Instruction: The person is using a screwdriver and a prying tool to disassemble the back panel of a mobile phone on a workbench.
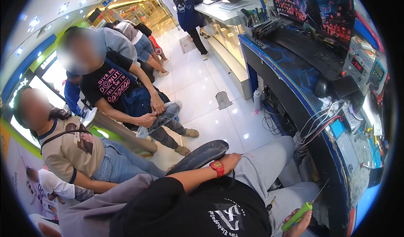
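Near right, at the lower edge: right hand (299, 225) wrapped around a green-handled screwdriver (304, 210), thin shaft pointing up and right toward the workbench (294, 81).
Left hand: left hand (230, 158), red wristwatch (217, 168) on the wrist, resting palm-down on the dark chair back (202, 155) beside the grey trouser leg; fingers partly hidden, so cannot tell whether they are spread or curled; holds nothing that shows.
Tool position: screwdriver in the air off the near edge of the bench, tip apart from any part, near the bench's cluttered right end.
Step in hand: by my reading a pause, tool gripped and ready but not applied; head is turned away from the bench toward the people on the left.
Next move calls for: probably bringing the tip back over the small parts at the right end of the bench and steadying the work with the free hand; tangled wires (320, 121) there could snag the shaft.
Surface: long dark bench with blue trim along the right, carrying a keyboard (309, 47), a monitor (315, 5), a mouse (322, 87) and bench instruments (364, 64) at the far right.
Room: glossy white tile floor (202, 85), shop counter (219, 13) far centre, several people seated on the left, one person standing far away.
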A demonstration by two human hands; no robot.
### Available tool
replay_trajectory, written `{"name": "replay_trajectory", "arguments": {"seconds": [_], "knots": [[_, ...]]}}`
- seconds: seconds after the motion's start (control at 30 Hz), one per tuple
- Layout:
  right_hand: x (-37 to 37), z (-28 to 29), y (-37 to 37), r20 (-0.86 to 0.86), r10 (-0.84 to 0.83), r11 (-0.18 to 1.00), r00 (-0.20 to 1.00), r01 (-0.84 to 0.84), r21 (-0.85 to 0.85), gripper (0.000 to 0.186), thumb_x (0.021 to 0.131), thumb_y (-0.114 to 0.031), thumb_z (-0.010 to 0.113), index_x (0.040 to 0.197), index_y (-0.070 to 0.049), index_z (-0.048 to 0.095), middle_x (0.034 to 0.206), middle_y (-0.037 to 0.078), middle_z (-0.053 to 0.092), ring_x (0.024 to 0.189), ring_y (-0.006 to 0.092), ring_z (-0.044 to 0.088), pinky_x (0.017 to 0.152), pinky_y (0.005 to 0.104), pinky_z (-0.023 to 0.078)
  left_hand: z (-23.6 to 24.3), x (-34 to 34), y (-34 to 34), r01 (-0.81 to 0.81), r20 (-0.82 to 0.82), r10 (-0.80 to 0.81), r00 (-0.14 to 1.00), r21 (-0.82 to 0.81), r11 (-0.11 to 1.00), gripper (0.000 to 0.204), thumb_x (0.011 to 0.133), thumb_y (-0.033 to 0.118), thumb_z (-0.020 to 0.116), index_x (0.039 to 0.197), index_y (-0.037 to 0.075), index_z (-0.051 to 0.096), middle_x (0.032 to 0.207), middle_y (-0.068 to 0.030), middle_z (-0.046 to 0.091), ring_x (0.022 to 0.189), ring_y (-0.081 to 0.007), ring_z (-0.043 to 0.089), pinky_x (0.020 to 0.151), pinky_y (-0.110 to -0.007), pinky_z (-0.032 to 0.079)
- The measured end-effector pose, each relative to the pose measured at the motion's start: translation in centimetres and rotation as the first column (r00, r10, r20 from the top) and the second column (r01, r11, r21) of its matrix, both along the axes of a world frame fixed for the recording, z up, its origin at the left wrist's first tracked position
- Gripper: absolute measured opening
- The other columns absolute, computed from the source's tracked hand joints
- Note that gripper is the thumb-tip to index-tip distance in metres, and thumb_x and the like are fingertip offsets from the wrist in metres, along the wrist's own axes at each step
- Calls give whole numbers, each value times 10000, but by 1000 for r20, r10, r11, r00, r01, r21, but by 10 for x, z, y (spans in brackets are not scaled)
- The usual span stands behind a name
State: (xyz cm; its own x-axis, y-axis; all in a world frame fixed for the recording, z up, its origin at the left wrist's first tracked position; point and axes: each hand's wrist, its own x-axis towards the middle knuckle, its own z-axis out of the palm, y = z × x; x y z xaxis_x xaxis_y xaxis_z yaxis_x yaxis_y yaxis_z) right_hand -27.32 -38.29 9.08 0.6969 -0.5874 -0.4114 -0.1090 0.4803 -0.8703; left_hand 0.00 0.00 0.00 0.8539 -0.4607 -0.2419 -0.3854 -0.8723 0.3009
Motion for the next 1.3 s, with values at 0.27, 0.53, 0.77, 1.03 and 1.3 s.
{"name": "replay_trajectory", "arguments": {"seconds": [0.27,0.53,0.77,1.03,1.3], "knots": [[16,25,16,60,-57,998,997,55,26,626,1207,-568,441,1532,-46,561,906,58,605,550,138,587,454,287,506,61,-14,-40,297,41,-314,949,232,926,175,930,79,686,1052,-33,742,926,-201,779,851,-415,788,739,-517,651],[48,71,5,180,419,907,890,-402,-125,535,1212,-443,454,1433,29,573,879,150,674,537,199,648,455,317,527,124,-15,-154,553,14,-570,821,-262,791,195,1018,241,752,1094,64,723,1111,-149,741,1042,-361,754,800,-491,605],[189,193,70,160,736,675,658,-730,-104,508,1216,-429,465,1392,38,560,881,162,682,570,182,648,528,305,559,69,-36,-185,161,-329,-638,697,-794,586,182,937,204,761,1078,90,752,1051,-139,758,1020,-382,760,861,-483,620],[116,129,37,250,297,909,922,-353,224,498,1209,-465,485,1411,-18,574,1016,150,716,707,224,727,606,362,620,134,23,-181,626,193,-628,754,-500,599,195,1012,152,731,1146,19,777,1116,-181,755,1070,-411,710,938,-520,567],[53,121,13,192,-340,878,921,237,416,538,1223,-524,412,1398,-48,590,981,110,689,702,216,717,600,390,615,221,14,-304,858,609,-621,494,-459,232,248,911,58,850,1140,39,756,1110,-116,722,1014,-350,704,892,-493,574]]}}
